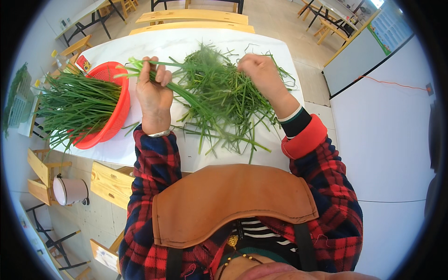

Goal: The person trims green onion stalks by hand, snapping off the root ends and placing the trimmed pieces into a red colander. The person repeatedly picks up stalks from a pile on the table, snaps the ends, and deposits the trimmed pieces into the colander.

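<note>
My left hand point(155, 93) is closed round a small bunch of garlic chives point(183, 93), their pale ends poking out to its left and the green leaves trailing right. To its right, above a loose heap of chive leaves point(224, 88) spread over the white table, my right hand point(265, 77) is curled with its fingers pinched together. Motion blurs those fingers slightly, so what they hold, if anything, is hidden. Beside my left hand stands a red plastic basket point(122, 109), tilted and filled with long chives point(81, 100) hanging over its rim.
The white table point(186, 156) has rounded far corners. Wooden benches point(191, 17) stand beyond it, and wooden stools point(111, 183) are at the left near side. A pinkish bin point(70, 190) sits on the floor at left. A white cabinet-like surface point(378, 154) fills the right.
</note>
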The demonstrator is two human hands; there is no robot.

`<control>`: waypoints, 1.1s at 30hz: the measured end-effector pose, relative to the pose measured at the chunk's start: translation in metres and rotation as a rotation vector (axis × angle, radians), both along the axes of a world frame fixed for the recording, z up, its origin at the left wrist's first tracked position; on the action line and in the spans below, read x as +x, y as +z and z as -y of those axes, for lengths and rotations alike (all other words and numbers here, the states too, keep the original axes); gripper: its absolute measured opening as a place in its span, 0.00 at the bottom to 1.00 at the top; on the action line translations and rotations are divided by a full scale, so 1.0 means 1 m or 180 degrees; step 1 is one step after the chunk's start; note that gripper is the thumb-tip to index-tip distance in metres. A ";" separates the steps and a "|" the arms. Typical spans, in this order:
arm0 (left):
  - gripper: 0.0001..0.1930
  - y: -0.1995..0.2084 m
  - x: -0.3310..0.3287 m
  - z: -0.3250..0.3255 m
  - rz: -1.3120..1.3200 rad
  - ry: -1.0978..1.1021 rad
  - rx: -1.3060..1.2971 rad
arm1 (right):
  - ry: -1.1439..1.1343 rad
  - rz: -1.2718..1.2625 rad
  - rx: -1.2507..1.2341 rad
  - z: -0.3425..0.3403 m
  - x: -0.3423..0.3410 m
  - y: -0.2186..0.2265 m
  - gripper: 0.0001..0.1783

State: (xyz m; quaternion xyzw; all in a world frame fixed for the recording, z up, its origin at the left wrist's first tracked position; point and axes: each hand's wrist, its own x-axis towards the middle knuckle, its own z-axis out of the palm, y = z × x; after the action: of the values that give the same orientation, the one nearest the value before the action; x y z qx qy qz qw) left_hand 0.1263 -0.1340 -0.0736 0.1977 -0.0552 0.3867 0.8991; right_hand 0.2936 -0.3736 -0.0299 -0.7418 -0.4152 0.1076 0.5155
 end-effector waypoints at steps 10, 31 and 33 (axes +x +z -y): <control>0.06 0.001 -0.008 -0.020 0.0648 -0.0074 -0.0577 | -0.0630 0.3100 -0.0556 0.003 0.006 -0.005 0.25; 0.05 0.009 -0.006 0.006 0.0849 -0.0627 -0.0661 | 0.1407 -0.1145 -0.0424 -0.053 -0.055 0.006 0.12; 0.05 0.010 -0.005 0.006 0.0903 -0.0731 -0.0627 | 0.1257 -0.0662 -0.0291 -0.051 -0.053 0.008 0.12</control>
State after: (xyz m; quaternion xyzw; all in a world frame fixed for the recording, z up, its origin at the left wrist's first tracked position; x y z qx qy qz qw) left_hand 0.1211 -0.1405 -0.0641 0.0448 -0.1654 0.3091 0.9355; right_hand 0.2405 -0.3222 -0.0222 -0.6536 -0.4917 0.3010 0.4903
